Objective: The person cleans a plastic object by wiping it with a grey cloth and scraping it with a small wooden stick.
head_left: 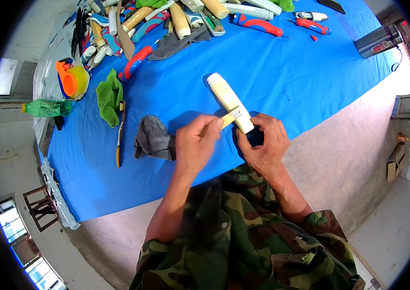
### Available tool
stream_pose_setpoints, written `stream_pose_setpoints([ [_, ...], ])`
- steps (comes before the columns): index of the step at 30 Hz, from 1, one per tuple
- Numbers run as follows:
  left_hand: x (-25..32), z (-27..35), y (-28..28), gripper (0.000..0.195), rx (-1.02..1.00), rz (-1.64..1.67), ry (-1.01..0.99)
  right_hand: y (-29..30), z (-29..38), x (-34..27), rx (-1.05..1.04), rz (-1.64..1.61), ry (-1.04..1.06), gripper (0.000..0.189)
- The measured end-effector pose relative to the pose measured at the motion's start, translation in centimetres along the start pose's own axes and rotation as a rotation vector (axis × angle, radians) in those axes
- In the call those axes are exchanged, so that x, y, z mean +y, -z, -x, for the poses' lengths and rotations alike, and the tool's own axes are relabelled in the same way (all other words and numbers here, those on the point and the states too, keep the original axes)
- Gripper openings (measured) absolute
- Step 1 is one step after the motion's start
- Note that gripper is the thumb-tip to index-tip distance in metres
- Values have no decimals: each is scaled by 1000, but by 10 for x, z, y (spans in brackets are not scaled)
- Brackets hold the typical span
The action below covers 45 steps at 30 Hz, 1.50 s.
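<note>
A cream plastic handle-like casing (225, 92) lies slantwise above the blue cloth, with a ridged round collar at its far end. My right hand (265, 141) pinches its near end between thumb and fingers. My left hand (199, 139) grips a short yellowish strip (228, 120) between thumb and forefinger. The strip's far end reaches onto a greyish patch (237, 112) on the casing; whether it is stuck there I cannot tell. A crumpled grey cloth (152, 137) lies just left of my left hand.
A toothbrush (120, 134), green cloth (109, 98), yellow tape roll (80, 82) and green bottle (47, 107) lie left. Red-blue screwdrivers (136, 63) and a heap of casings (179, 21) lie at the far side. A dark tumbler (378, 41) is near the right edge.
</note>
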<state>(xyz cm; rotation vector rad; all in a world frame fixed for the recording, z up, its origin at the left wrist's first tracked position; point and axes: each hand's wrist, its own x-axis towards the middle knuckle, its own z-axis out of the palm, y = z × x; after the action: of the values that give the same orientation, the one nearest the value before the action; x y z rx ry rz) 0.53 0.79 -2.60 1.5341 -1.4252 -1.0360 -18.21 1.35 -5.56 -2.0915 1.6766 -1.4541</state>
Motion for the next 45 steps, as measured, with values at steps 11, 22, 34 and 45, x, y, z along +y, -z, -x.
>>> stream_pose_setpoints([
  [11, 5, 0, -1, 21, 5, 3, -1, 1, 0, -1, 17, -12, -9, 40],
  [22, 0, 2, -1, 26, -3, 32, 30, 1, 2, 1, 36, -31, -8, 41],
  [34, 0, 0, 1, 25, -1, 17, 18, 1, 0, 0, 39, -20, 0, 39],
  [45, 0, 2, -2, 19, 44, 51, 31, 1, -2, -3, 51, -23, 5, 37],
])
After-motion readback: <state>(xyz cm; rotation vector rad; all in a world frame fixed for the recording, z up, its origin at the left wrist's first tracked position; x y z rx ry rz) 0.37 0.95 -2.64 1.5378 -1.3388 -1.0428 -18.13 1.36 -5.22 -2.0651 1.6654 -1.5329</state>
